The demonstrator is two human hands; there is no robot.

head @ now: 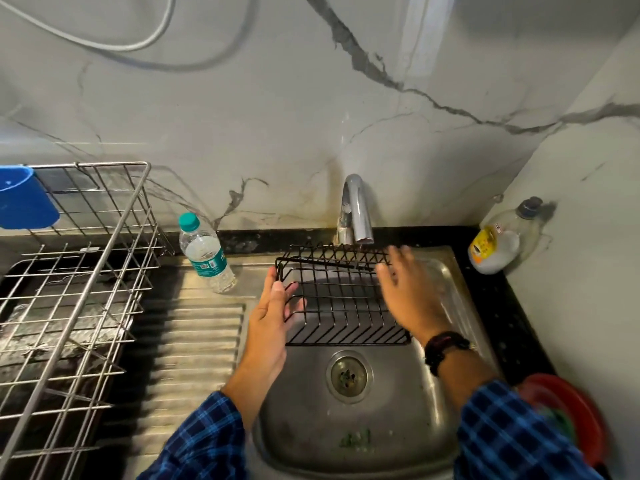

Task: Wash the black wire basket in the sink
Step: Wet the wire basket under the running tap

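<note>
The black wire basket is held tilted over the steel sink, just under the spout of the chrome tap. My left hand grips the basket's left end, thumb hooked over the wires. My right hand lies over the basket's right side with fingers spread and straight, blurred by motion. I cannot tell whether water is running. The drain sits below the basket.
A ribbed draining board lies left of the sink, with a large steel wire rack and a blue cup beyond. A water bottle stands by the wall. A soap bottle and red tub sit at right.
</note>
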